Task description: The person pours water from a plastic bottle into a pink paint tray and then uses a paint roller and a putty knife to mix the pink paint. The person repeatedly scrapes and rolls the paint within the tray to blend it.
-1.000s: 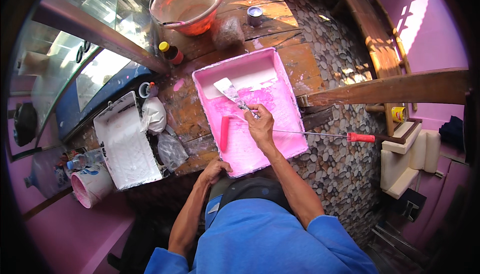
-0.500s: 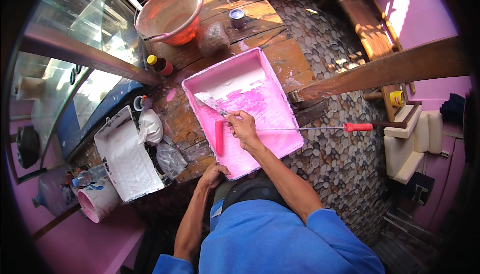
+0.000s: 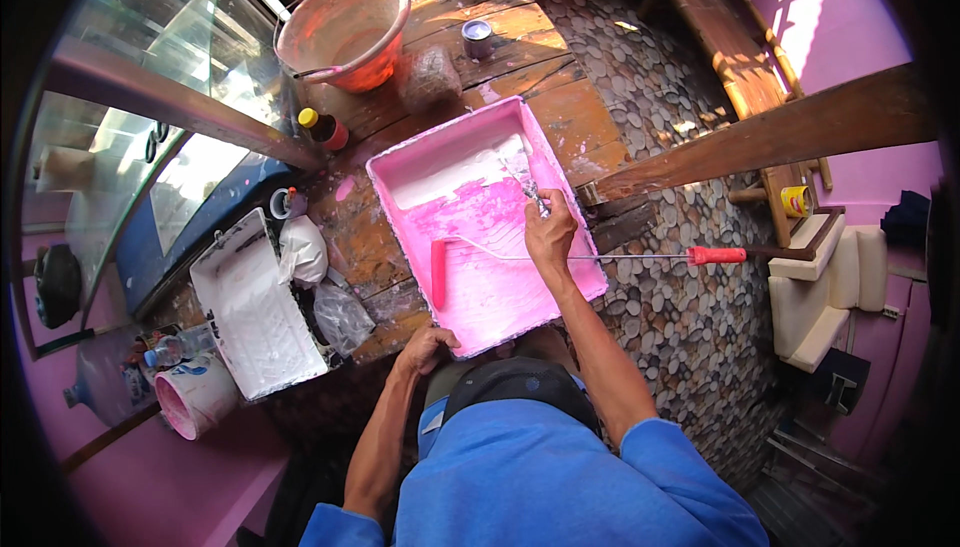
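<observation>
1. I look down on my right hand [image 3: 550,237], fingers closed around the handle of a small paint-coated tool [image 3: 527,187], a brush or scraper by its look, whose tip rests in the pale streak near the far end of the pink paint tray [image 3: 395,172].

2. My left hand [image 3: 425,347] is curled over the tray's near rim, fingers clenched on the edge to steady it against the wooden bench [image 3: 575,132].

3. Just nearer me than the gripped tool, a paint roller [image 3: 438,272] lies across the tray, its pink sleeve to the left of my right hand and its red handle [image 3: 715,255] hanging out past the tray's right wall over the pebble floor [image 3: 680,337].

4. Beyond the grip stand an orange bucket [image 3: 345,32] and a small tin [image 3: 477,37]; far to the left of it sits a white tray [image 3: 255,312].

5. My judgement: mixing well here means short strokes that drag the white patch down into the pink pool, tool kept low to avoid flicking paint over the rim.

6. The left-hand hold should remain firm, and the roller's wire shaft, right under my wrist, is the snag to watch.
</observation>
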A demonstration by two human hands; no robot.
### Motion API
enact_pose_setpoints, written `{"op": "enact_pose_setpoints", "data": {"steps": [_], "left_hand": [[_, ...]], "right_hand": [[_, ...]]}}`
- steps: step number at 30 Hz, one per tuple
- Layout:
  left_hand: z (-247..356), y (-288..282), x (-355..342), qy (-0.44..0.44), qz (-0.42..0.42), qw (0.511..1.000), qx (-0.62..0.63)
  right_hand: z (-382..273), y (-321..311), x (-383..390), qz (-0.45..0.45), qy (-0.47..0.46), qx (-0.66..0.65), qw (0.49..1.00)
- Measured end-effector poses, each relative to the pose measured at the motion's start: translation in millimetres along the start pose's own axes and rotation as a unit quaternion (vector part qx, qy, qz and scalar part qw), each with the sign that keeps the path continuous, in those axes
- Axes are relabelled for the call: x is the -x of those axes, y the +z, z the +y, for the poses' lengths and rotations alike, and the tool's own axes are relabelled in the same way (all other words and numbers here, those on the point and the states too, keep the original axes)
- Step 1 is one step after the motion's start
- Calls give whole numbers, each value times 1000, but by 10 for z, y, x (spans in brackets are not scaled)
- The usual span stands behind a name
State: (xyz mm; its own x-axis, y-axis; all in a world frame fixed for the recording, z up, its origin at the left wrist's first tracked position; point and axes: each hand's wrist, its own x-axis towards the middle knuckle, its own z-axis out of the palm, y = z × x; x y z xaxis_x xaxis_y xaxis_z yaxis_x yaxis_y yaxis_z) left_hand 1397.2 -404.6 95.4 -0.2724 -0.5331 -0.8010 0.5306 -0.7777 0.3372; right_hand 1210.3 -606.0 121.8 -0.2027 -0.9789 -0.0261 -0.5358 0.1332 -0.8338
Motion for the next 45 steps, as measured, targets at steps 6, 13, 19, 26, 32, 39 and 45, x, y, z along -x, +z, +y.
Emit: {"op": "enact_pose_setpoints", "data": {"steps": [6, 13, 19, 26, 32, 39, 45], "left_hand": [[-32, -15, -38, 12, -4, 1000, 12], [-124, -121, -118, 3, -10, 1000, 14], [30, 69, -1, 16, 17, 1000, -18], [48, 165, 29, 55, 2, 998, 11], [-24, 76, -27, 50, 24, 998, 2], [92, 187, 80, 52, -3, 999, 7], [72, 170, 62, 48, -11, 999, 0]], "right_hand": [[-18, -47, -14, -51, -39, -31, 997], [108, -77, -58, -95, -59, -9, 994], [179, -91, -101, -39, -72, 37, 996], [62, -116, -76, -33, -42, 39, 998], [49, -69, -37, -111, -62, -2, 992], [133, 17, -50, -155, -14, -43, 987], [36, 93, 44, -127, 11, -24, 992]]}}
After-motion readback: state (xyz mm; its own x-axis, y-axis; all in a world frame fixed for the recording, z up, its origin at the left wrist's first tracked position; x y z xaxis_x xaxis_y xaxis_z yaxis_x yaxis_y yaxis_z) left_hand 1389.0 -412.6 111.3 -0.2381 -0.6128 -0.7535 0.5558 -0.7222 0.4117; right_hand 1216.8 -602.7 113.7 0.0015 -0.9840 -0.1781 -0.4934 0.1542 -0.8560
